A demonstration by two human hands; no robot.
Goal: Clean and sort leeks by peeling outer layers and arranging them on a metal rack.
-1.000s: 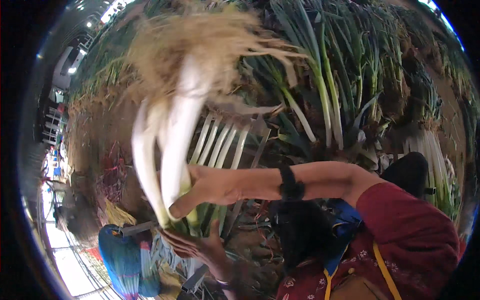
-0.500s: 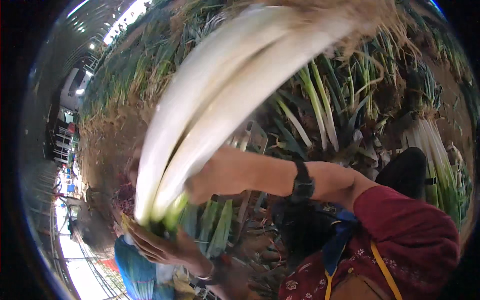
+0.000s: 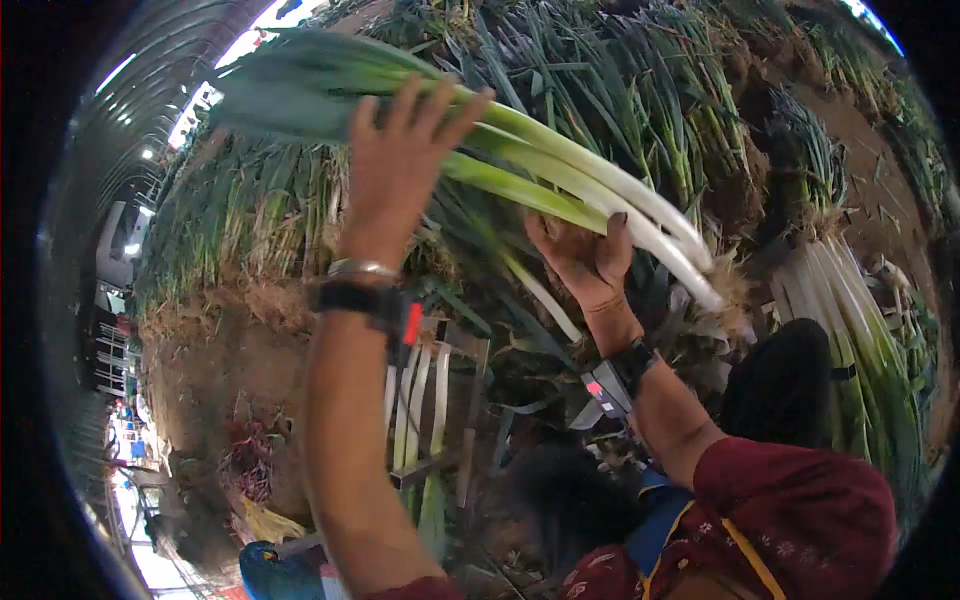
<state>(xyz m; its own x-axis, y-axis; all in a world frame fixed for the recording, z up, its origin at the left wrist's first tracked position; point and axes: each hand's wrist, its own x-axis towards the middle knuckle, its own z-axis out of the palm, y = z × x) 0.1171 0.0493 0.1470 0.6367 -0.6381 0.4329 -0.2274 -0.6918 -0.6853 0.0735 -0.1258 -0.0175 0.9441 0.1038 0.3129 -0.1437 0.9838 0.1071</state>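
Presently | leeks are raised, roots attached | leaves are crossed by left hand, fingers spread; stalks are cradled by loosely opened right hand | several stems are laid in metal rack; piled leeks are left

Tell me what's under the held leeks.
The right hand, partly covered, is under the held leeks. More leeks show past their edges; whatever lies directly beneath the leaves is hidden.

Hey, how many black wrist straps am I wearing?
2: the left strap is just behind your left hand and a metal bangle; the right strap is just behind your right hand. Any under the sleeves would be hidden.
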